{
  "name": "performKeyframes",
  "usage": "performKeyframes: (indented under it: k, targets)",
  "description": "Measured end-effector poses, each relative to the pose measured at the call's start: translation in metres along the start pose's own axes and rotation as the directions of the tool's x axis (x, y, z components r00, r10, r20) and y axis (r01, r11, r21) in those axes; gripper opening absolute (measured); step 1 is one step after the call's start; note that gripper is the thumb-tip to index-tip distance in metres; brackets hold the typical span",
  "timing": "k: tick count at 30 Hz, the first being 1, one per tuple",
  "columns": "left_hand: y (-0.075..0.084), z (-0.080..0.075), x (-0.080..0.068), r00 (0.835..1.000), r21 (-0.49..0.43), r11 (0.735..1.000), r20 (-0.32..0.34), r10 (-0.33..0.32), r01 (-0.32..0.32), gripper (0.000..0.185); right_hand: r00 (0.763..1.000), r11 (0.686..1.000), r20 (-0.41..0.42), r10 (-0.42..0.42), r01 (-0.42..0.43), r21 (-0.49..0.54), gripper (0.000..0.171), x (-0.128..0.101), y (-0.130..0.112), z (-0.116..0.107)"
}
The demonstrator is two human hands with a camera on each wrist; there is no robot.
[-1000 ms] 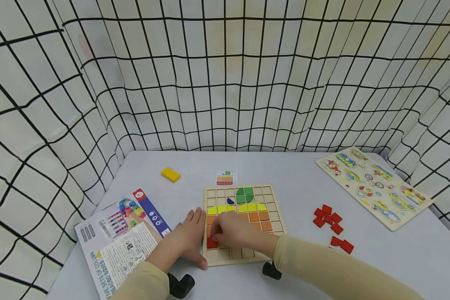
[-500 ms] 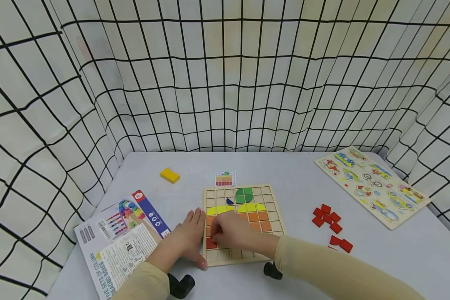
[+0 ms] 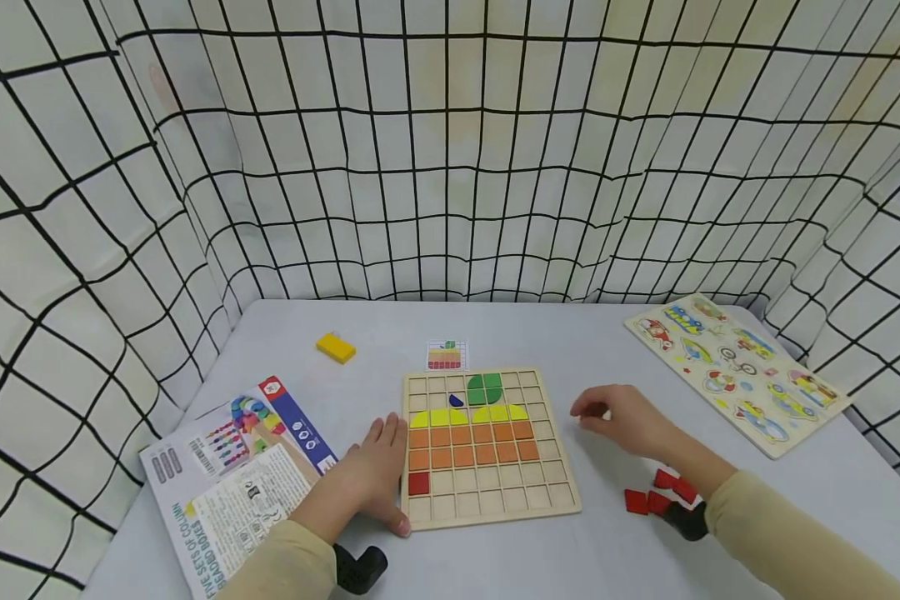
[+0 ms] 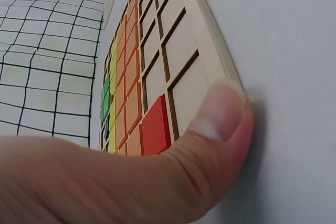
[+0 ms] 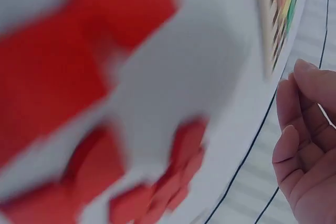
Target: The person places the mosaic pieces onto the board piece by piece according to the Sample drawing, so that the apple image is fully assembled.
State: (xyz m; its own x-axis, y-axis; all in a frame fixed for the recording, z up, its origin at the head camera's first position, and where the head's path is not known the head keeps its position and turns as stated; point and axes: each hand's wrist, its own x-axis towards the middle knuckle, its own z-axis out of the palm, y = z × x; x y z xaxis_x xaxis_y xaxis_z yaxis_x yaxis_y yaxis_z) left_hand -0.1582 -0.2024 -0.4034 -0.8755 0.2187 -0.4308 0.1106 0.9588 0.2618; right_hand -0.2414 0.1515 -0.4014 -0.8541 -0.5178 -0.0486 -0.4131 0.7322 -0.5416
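Against grid board [image 3: 490, 477], left hand [image 3: 378, 471], picture card [image 3: 447, 356] in head view only

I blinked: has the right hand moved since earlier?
Yes: the right hand has moved rightward, from over the wooden grid board to beyond its right edge.

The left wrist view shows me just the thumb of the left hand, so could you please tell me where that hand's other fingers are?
Observer: In the head view, the left hand has its fingers by the left edge of the wooden board.
Operator: Thank you; what lies just beyond the far edge?
Observer: A small printed card.
Operator: And to the left of that?
Observer: A yellow block lies on the table.
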Motion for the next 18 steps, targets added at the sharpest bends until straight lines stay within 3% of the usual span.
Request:
performKeyframes:
  k: [3, 7, 11, 18]
  targets:
    - [-0.001, 0.0, 0.001, 1.0, 0.004, 1.0, -0.001, -0.001, 0.001, 0.129, 0.998, 0.997, -0.022, 0.051, -0.052, -0.057, 0.015, -0.016, 0.032, -0.013]
    - [-0.001, 0.001, 0.002, 1.0, 0.009, 1.0, -0.001, -0.005, 0.005, 0.13, 0.996, 0.994, 0.043, 0.083, -0.08, -0.073, 0.021, -0.032, 0.057, -0.018]
    - [-0.001, 0.001, 0.003, 1.0, 0.012, 1.0, 0.004, -0.009, 0.009, 0.131, 0.992, 0.993, 0.092, 0.082, -0.073, -0.091, 0.024, -0.04, 0.064, -0.017]
    - [0.002, 0.001, 0.002, 1.0, 0.004, 1.0, 0.003, -0.007, 0.007, 0.13, 0.998, 0.986, 0.048, 0.041, -0.033, -0.163, 0.02, -0.041, 0.064, -0.015]
